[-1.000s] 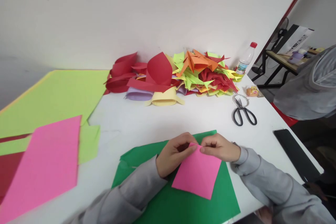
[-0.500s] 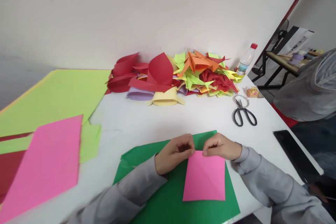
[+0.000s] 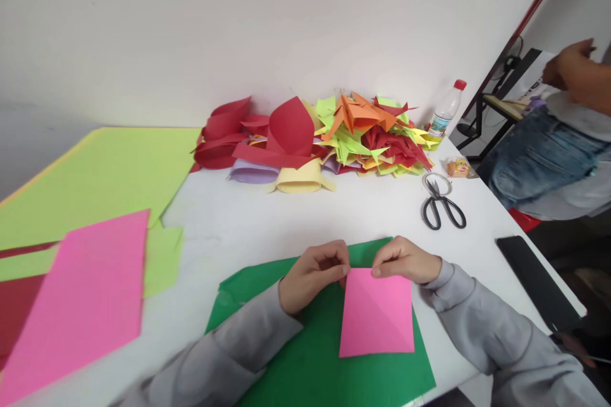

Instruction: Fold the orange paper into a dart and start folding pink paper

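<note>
A square of pink paper [image 3: 377, 318] with a faint diagonal crease lies over a larger green sheet [image 3: 305, 356] at the front of the table. My left hand [image 3: 317, 273] pinches its top left corner between thumb and forefinger. Along the same top edge, a little to the right, my right hand [image 3: 405, 261] also pinches the paper, its thumb on the near side. The fingers behind the paper are partly hidden.
Folded paper shapes [image 3: 353, 133] are heaped against the wall. Black-handled scissors [image 3: 442, 203], a tape roll [image 3: 443, 183], a bottle [image 3: 443, 111], a wrapped snack [image 3: 458, 167] and a phone [image 3: 537, 280] lie right. Large coloured sheets [image 3: 95, 286] cover the left. A person [image 3: 554, 152] stands beyond the right edge.
The pink square has shifted slightly right and up, with my left hand now at its corner and my right hand still on the top edge. The person at right has risen from sitting lower.
</note>
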Demonstrator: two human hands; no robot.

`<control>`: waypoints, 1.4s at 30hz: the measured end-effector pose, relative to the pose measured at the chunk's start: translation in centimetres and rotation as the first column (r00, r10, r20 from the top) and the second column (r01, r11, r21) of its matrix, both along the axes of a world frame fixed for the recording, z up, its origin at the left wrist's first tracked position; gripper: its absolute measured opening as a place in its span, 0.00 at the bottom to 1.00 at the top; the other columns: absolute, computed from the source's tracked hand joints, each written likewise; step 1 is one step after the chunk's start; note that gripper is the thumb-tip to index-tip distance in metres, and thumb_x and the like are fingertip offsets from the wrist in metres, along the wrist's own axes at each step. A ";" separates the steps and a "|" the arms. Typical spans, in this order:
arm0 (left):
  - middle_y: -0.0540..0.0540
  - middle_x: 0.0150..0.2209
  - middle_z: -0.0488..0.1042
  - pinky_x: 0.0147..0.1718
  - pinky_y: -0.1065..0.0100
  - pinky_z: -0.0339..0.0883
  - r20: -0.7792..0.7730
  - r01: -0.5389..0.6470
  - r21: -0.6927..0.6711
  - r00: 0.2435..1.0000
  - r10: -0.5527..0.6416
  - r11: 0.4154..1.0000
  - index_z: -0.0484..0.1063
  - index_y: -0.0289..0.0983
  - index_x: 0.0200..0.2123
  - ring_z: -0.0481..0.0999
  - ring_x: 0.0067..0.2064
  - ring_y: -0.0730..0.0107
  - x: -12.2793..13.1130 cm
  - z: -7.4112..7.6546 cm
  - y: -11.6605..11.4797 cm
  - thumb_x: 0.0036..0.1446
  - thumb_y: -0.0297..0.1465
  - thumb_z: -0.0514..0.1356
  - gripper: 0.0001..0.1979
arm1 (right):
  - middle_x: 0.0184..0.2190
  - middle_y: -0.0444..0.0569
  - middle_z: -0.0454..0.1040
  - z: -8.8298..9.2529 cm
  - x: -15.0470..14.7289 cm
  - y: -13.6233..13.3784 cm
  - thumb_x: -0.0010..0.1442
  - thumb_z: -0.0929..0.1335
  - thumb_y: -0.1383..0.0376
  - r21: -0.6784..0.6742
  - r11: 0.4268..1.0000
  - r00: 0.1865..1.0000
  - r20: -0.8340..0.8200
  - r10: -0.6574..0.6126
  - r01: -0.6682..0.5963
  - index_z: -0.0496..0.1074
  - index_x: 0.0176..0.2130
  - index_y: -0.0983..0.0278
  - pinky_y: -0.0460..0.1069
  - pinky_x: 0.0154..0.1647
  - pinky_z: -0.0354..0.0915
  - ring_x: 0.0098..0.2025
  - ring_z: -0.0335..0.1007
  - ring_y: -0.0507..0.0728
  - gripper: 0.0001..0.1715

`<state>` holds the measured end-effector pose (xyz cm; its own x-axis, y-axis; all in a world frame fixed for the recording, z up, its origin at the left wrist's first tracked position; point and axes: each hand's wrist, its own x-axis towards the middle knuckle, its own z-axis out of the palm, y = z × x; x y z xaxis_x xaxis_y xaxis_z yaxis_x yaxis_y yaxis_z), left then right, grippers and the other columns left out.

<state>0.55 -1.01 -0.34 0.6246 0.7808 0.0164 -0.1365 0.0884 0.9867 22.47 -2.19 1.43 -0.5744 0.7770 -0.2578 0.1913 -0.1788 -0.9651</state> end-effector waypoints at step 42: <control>0.51 0.26 0.62 0.31 0.68 0.56 -0.221 0.060 0.181 0.975 -0.019 0.982 0.64 0.38 0.23 0.62 0.30 0.69 0.9 0.2 -1.2 0.54 0.37 0.55 0.11 | 0.18 0.38 0.62 -0.9 -2.0 -1.7 0.56 0.64 0.65 0.511 0.859 0.992 0.113 -0.054 -0.012 0.64 0.27 0.63 0.42 0.20 0.52 0.19 0.53 0.46 0.06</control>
